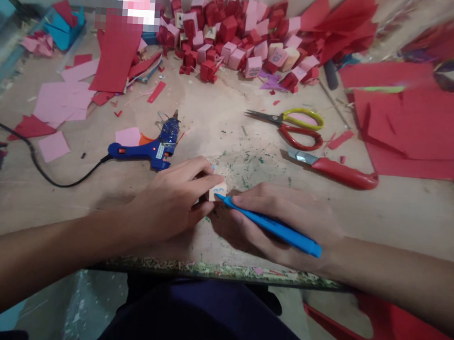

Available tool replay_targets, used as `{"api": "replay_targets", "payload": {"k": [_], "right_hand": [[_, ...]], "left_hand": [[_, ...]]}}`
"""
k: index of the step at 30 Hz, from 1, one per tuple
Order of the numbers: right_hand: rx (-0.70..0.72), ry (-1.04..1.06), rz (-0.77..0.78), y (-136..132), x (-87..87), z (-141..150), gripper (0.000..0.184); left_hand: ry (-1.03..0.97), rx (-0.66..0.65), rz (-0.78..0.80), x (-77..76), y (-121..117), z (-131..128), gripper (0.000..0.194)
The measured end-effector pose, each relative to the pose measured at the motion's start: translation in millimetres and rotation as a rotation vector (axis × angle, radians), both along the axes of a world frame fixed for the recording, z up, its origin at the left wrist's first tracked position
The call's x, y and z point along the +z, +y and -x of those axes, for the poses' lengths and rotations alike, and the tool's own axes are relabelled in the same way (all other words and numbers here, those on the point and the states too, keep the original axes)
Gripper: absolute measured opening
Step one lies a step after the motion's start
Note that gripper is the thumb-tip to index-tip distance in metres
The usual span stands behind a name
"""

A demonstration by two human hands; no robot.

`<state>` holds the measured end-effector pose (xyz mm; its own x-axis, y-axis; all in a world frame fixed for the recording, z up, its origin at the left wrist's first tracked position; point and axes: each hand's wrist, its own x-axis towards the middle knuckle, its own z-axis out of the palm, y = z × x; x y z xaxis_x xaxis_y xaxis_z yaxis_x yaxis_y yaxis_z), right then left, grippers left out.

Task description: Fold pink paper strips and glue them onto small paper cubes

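Note:
Between the fingers and thumb of my left hand (175, 195) is a small pale wooden block (214, 195). Blue curved marks show on its upper face. My right hand (285, 217) grips a blue marker pen (273, 226), whose tip touches or almost touches the marked face. A bit of blue pokes out above my left fingertips; what it is I cannot make out. Just beyond my left hand lies a blue glue gun (147, 152) with its small red light lit. Green scraps (246, 168) are scattered on the tabletop around the block.
Scissors (287, 123) and a red-handled utility knife (330, 168), blade showing, lie beyond my right hand. Many pink and red paper-covered blocks (238, 42) are heaped at the back. Red sheets (417, 130) lie right, pink paper (60, 101) left. A black cord (49, 179) trails left.

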<state>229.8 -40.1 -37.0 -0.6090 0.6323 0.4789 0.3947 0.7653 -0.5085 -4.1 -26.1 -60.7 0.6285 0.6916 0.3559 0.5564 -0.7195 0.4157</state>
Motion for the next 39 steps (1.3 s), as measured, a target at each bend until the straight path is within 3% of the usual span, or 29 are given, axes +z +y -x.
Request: {"api": "replay_targets", "payload": {"k": [39], "right_hand": [[0.009,-0.009,0.067,-2.2,0.3,0.4,0.026]], "left_hand": [[0.045,0.011,0.037,5.0,-1.5,1.0,0.013]]}}
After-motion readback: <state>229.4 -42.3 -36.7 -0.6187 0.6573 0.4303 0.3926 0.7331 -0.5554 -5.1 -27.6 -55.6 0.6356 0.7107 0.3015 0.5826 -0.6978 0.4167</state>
